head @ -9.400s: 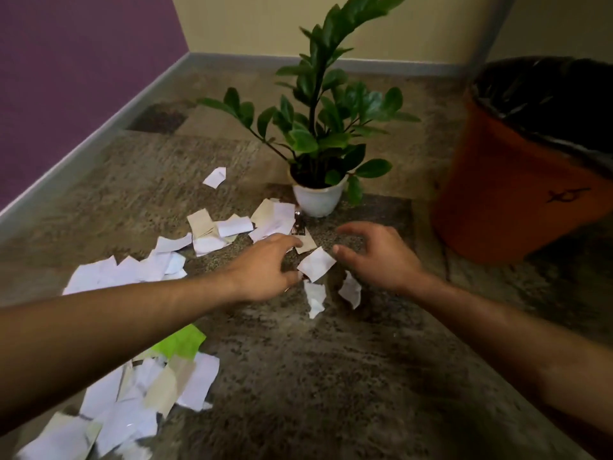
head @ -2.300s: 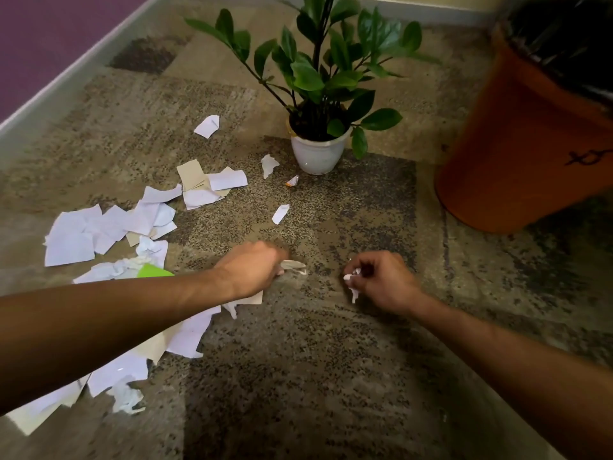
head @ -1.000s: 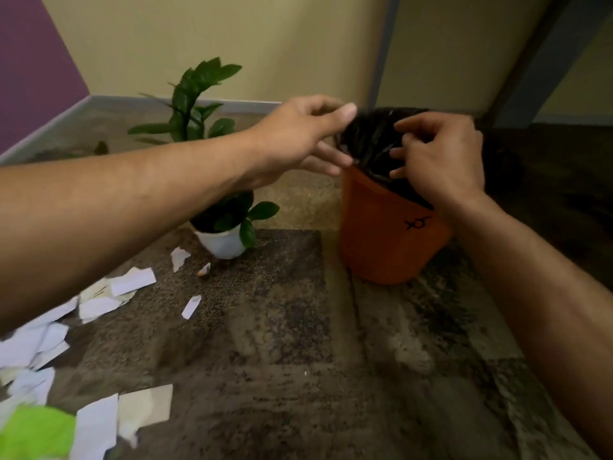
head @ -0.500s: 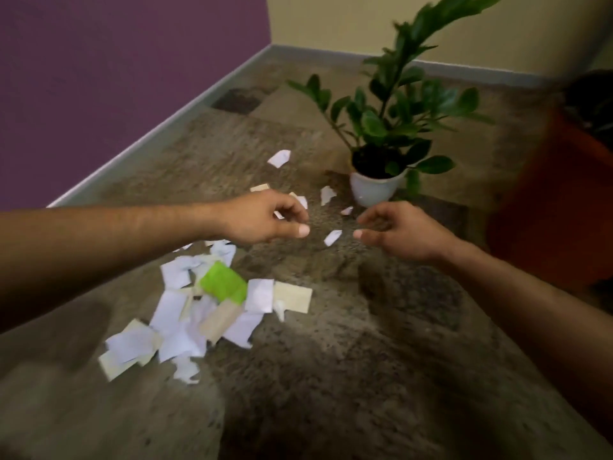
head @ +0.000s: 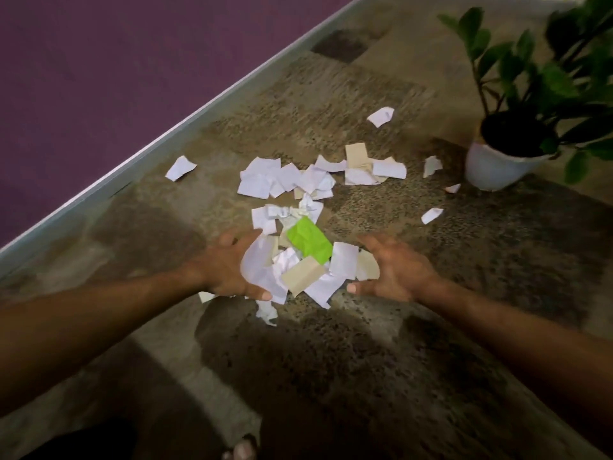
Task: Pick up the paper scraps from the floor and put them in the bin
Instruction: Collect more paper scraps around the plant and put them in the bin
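Both hands are down at the floor, cupped toward each other on either side of the nearest heap of paper scraps (head: pixel 300 270). The left hand (head: pixel 229 268) has its fingers spread and bent inward against a large white sheet at the heap's edge, the thumb low by the carpet; the right hand (head: pixel 396 272) mirrors it, palm turned in, fingers against a beige piece, thumb pointing back at the left one. Neither has closed round anything yet; they look loose and curved, corralling rather than gripping, though the blur makes the fingertips hard to read. Between the palms lie white and beige scraps and one bright green scrap (head: pixel 310 240). Just beyond the fingers a second cluster of white pieces (head: pixel 285 179) spreads out, and farther off single scraps lie toward the purple wall (head: pixel 83 61) on the left and toward the potted plant (head: pixel 517 141) on the right. The patterned carpet (head: pixel 331 376) runs under all of it. The bin is not in sight from here. I'd say this is the gathering step: next the hands need to squeeze together and scoop under the heap, lifting it without shedding loose pieces, and then carry it to the bin, wherever it stands.
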`<action>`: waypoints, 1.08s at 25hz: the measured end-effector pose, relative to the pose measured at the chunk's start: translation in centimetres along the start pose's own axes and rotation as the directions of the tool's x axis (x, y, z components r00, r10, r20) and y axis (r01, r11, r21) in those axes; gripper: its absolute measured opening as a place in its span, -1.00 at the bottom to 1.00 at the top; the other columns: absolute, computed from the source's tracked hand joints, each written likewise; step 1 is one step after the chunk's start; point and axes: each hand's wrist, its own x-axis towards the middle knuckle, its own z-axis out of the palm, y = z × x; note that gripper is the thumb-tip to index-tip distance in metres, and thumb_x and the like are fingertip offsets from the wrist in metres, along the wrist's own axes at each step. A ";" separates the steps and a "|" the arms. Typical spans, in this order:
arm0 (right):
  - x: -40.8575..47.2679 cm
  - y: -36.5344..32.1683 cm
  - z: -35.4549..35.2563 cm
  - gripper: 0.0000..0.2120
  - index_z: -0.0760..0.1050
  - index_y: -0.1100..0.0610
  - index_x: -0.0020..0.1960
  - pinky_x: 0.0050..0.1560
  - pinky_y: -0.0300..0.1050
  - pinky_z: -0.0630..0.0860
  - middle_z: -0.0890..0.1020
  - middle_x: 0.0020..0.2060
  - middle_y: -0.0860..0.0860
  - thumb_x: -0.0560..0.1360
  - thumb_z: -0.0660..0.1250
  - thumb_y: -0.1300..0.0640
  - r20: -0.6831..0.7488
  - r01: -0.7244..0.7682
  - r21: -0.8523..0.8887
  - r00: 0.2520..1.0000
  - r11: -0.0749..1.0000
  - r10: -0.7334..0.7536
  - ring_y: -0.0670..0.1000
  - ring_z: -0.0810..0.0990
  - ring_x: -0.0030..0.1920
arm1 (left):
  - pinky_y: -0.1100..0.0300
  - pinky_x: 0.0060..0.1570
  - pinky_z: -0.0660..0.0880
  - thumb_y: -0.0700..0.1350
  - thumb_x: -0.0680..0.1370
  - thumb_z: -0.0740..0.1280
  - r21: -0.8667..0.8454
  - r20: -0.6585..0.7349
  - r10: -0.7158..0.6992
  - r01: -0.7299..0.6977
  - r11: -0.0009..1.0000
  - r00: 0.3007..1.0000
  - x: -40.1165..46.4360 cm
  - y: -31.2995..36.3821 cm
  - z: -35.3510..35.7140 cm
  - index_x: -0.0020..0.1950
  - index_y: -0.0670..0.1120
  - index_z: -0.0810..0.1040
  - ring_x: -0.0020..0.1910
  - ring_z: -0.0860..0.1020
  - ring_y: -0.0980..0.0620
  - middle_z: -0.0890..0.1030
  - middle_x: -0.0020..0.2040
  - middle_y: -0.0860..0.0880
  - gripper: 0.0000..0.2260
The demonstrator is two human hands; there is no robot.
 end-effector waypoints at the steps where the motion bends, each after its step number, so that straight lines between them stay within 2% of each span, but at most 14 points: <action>1: 0.5 -0.2 0.6 0.05 -0.02 -0.14 0.55 0.38 0.18 0.32 0.18 0.54 0.02 0.24 0.34 -0.50 -0.001 0.008 -0.052 1.000 0.999 -0.008 0.16 0.22 0.48 | -0.13 0.51 0.02 0.50 0.15 0.42 -0.017 -0.014 -0.065 0.064 0.998 0.998 0.5 -0.1 0.8 0.57 0.15 -0.21 0.57 -0.11 -0.12 -0.12 0.61 -0.04 0.21; 4: 1.6 -1.2 2.7 0.07 -0.09 -0.20 0.50 0.28 0.33 0.29 0.21 0.50 0.00 0.14 0.14 -0.65 -0.073 -0.017 -0.113 0.997 0.993 0.009 0.21 0.24 0.44 | -0.19 0.49 0.02 0.58 0.04 0.37 -0.204 -0.067 -0.177 0.160 0.966 0.982 2.3 0.9 3.0 0.54 0.22 -0.27 0.57 -0.12 -0.18 -0.14 0.61 -0.07 0.27; 7: 2.2 -3.0 4.1 0.11 -0.08 -0.20 0.51 0.25 0.30 0.27 0.28 0.45 0.04 0.10 0.04 -0.70 -0.133 0.011 -0.116 0.991 0.993 -0.026 0.21 0.26 0.39 | -0.25 0.44 0.11 0.64 -0.05 0.31 -0.259 -0.138 -0.157 0.118 0.959 0.978 3.5 2.1 4.7 0.45 0.41 -0.31 0.58 -0.06 -0.13 -0.12 0.61 0.04 0.23; 10: 2.0 -4.6 5.3 0.07 -0.06 -0.20 0.52 0.25 0.25 0.26 0.26 0.42 0.09 0.15 0.17 -0.63 -0.127 0.063 -0.208 0.988 0.976 -0.091 0.19 0.25 0.35 | -0.31 0.38 0.15 0.63 -0.03 0.30 -0.159 -0.190 -0.099 0.068 0.985 0.977 3.7 2.8 5.8 0.41 0.46 -0.29 0.55 -0.03 -0.13 -0.07 0.59 0.07 0.17; 13: 1.8 -5.5 5.5 -0.13 0.07 -0.16 0.49 0.24 0.22 0.34 0.30 0.36 0.10 0.32 0.34 -0.40 -0.127 0.085 -0.189 0.986 0.978 -0.111 0.18 0.26 0.33 | -0.25 0.35 0.21 0.51 0.09 0.40 -0.079 -0.226 -0.034 0.016 0.997 0.974 3.7 3.1 6.1 0.46 0.39 -0.07 0.47 0.06 -0.10 0.07 0.52 0.05 0.06; 16: 1.5 -5.6 5.2 -0.36 0.26 -0.10 0.42 0.17 0.11 0.45 0.36 0.25 0.10 0.42 0.42 -0.15 -0.136 0.089 -0.011 0.987 0.996 -0.090 0.18 0.30 0.29 | 0.02 0.33 0.24 0.28 0.22 0.54 -0.177 -0.260 0.005 -0.053 0.983 0.966 3.8 3.3 6.0 0.45 0.23 0.28 0.36 0.16 -0.07 0.28 0.34 0.04 -0.15; 18: 1.3 -5.6 5.2 -0.49 0.35 -0.07 0.36 0.11 0.02 0.45 0.40 0.16 0.11 0.45 0.41 0.03 -0.159 0.104 0.079 0.983 0.991 -0.091 0.19 0.37 0.23 | 0.19 0.24 0.20 0.13 0.29 0.57 -0.237 -0.265 0.032 -0.097 0.967 0.964 3.6 3.8 6.0 0.42 0.16 0.36 0.32 0.22 -0.06 0.33 0.29 0.04 -0.25; 20: 1.1 -5.2 5.2 -0.59 0.45 -0.05 0.27 -0.04 -0.10 0.39 0.46 0.07 0.11 0.45 0.33 0.21 -0.192 0.126 0.159 0.977 0.979 -0.094 0.18 0.45 0.13 | 0.19 0.25 0.23 0.03 0.34 0.56 -0.275 -0.271 0.055 -0.132 0.952 0.961 3.3 4.1 5.9 0.42 0.11 0.40 0.31 0.28 -0.06 0.38 0.28 0.00 -0.32; 22: 0.7 -4.7 5.1 -0.59 0.53 0.00 0.16 -0.12 -0.17 0.32 0.54 0.07 0.10 0.39 0.32 0.34 -0.223 0.129 0.319 0.973 0.939 -0.058 0.15 0.51 0.08 | 0.22 0.21 0.26 -0.07 0.38 0.55 -0.320 -0.283 0.079 -0.172 0.932 0.956 3.0 4.3 5.6 0.39 0.04 0.45 0.26 0.36 -0.03 0.43 0.23 -0.04 -0.40; 23: 0.5 -4.4 4.9 -0.61 0.56 0.02 0.10 -0.12 -0.21 0.37 0.59 0.07 0.10 0.37 0.33 0.37 -0.226 0.113 0.433 0.974 0.894 -0.014 0.13 0.55 0.04 | 0.25 0.15 0.28 -0.13 0.38 0.54 -0.335 -0.287 0.095 -0.193 0.922 0.953 2.9 4.4 5.3 0.35 0.01 0.48 0.22 0.39 -0.02 0.45 0.18 -0.05 -0.44; 25: -0.2 -3.9 4.3 -0.66 0.58 0.03 -0.02 -0.24 -0.23 0.52 0.64 -0.03 0.08 0.39 0.33 0.43 -0.180 0.054 0.678 0.979 0.733 0.094 0.09 0.62 -0.22 | 0.33 -0.06 0.30 -0.20 0.38 0.52 -0.347 -0.292 0.123 -0.225 0.910 0.948 2.9 4.8 4.9 0.22 -0.08 0.56 0.08 0.43 -0.04 0.48 0.00 -0.04 -0.58; 26: -0.7 -3.7 4.0 -0.68 0.56 0.06 -0.05 -0.31 -0.12 0.57 0.64 -0.09 0.09 0.41 0.32 0.46 -0.150 0.039 0.766 0.982 0.642 0.119 0.10 0.60 -0.33 | 0.35 -0.14 0.30 -0.22 0.38 0.52 -0.356 -0.292 0.126 -0.230 0.906 0.948 2.8 5.0 4.5 0.14 -0.13 0.58 0.02 0.44 -0.06 0.47 -0.06 -0.05 -0.65; 27: -1.1 -3.5 3.6 -0.70 0.54 0.10 -0.07 -0.38 -0.01 0.57 0.63 -0.11 0.12 0.43 0.32 0.49 -0.136 0.041 0.825 0.983 0.564 0.127 0.11 0.58 -0.35 | 0.32 -0.16 0.32 -0.23 0.38 0.51 -0.376 -0.292 0.119 -0.228 0.898 0.949 2.8 5.3 4.0 0.09 -0.15 0.58 0.00 0.45 -0.08 0.49 -0.07 -0.07 -0.69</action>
